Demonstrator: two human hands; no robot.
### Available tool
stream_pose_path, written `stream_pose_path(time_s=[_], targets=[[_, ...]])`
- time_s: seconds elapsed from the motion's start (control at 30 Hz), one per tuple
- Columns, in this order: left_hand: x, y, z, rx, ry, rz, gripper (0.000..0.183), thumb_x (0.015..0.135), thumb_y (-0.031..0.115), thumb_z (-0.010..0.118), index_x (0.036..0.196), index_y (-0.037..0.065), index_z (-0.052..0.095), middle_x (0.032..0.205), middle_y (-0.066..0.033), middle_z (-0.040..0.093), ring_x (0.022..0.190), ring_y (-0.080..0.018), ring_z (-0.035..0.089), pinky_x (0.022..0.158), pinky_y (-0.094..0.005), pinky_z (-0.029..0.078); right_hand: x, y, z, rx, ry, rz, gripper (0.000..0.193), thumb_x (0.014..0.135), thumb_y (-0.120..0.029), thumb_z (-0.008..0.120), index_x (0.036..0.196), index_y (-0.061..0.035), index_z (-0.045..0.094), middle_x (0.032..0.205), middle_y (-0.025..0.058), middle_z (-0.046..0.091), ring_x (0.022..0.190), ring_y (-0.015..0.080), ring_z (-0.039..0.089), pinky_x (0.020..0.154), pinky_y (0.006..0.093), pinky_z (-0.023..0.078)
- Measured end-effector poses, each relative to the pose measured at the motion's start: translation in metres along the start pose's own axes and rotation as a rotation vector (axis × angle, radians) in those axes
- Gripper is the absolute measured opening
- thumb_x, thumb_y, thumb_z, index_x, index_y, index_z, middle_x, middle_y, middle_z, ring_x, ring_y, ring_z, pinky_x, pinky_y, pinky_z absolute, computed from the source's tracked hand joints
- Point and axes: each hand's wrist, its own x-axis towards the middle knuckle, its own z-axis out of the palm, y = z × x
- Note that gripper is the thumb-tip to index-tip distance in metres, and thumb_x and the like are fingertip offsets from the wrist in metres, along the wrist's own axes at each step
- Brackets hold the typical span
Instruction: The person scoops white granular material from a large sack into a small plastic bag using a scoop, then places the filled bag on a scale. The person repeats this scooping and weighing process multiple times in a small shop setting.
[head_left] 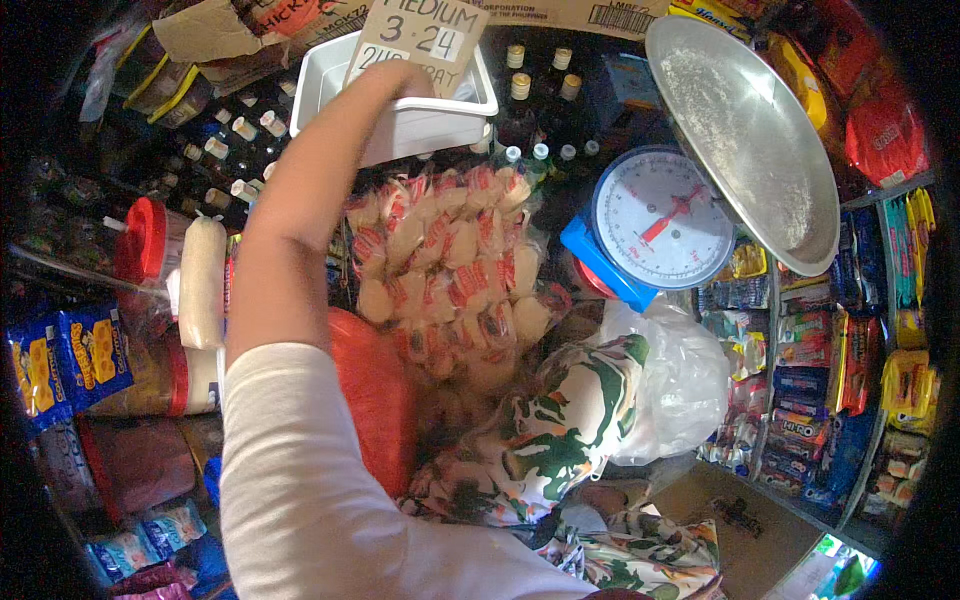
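Observation:
My left hand [398, 78] is stretched far up and forward, its arm in a white sleeve rising from the lower left. The hand rests at the front rim of a white plastic tub [430, 122], with its fingers curled over the rim and hidden behind a cardboard sign [418, 32] that stands in the tub. Whether the fingers hold anything is hidden. Just below the tub hangs a clear bag of small red-and-white wrapped pieces [450, 265]. My right hand is out of sight.
A blue dial scale [655, 222] with a metal pan [745, 130] stands at the right. Capped bottles [540, 85] fill the back, snack packets [850, 350] line the right shelves, and jars [150, 240] stand at the left. A person in a green-patterned garment [570, 430] is below, beside a white plastic bag [680, 385].

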Motion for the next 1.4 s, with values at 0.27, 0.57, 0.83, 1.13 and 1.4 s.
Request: stream_pose_path(time_s=[0.27,0.57,0.83,1.13,1.4], targets=[[-0.012,0.051,-0.008,0.23,0.079,0.204,0.034,0.075,0.016,0.065,0.107,0.006,0.066,0.104,-0.0121,0.066,0.089,-0.023,0.063,0.078,-0.0376,0.048,-0.003,-0.035,-0.022,0.185,-0.215,-0.109,0.063,0.091,-0.052,0.043,0.135,-0.0062,0.041,0.133,0.0213,0.043,0.112,0.0328,0.047,0.093,0.0428,0.04],[-0.023,0.047,-0.029,0.38,0.642,-0.067,0.028,0.065,0.014,0.066,0.088,-0.003,0.068,0.096,-0.0198,0.066,0.087,-0.0325,0.066,0.071,-0.0407,0.052,-0.013,-0.051,-0.014,0.333,-0.164,-0.05,0.061,0.095,-0.045,0.041,0.132,0.0043,0.041,0.131,0.0171,0.047,0.116,0.0213,0.046,0.096,0.0317,0.039],[0.027,0.034,0.009,0.375,0.274,0.008,0.032,0.064,0.021,0.065,0.088,0.001,0.069,0.09,-0.0193,0.067,0.083,-0.0318,0.067,0.071,-0.0428,0.052,-0.024,-0.049,-0.022,0.221,-0.102,-0.049,0.062,0.095,-0.045,0.041,0.133,0.0036,0.04,0.133,0.0164,0.046,0.117,0.0204,0.045,0.096,0.0314,0.038],[0.05,0.035,0.016,0.389,0.352,-0.063,0.033,0.065,0.023,0.066,0.09,0.001,0.068,0.09,-0.0179,0.067,0.081,-0.0314,0.066,0.07,-0.0419,0.052,-0.006,-0.023,-0.012,0.278,-0.106,-0.072,0.066,0.091,-0.049,0.043,0.137,-0.0021,0.036,0.139,0.0186,0.038,0.125,0.0232,0.039,0.097,0.0313,0.038],[0.052,0.028,0.019,0.414,0.374,-0.057,0.034,0.067,0.024,0.066,0.091,0.002,0.068,0.091,-0.0167,0.068,0.079,-0.0311,0.066,0.069,-0.0411,0.052,0.009,-0.004,0.0,0.346,-0.117,-0.064,0.06,0.093,-0.044,0.039,0.137,-0.0035,0.037,0.141,0.0182,0.034,0.127,0.024,0.036,0.1,0.0333,0.034]])
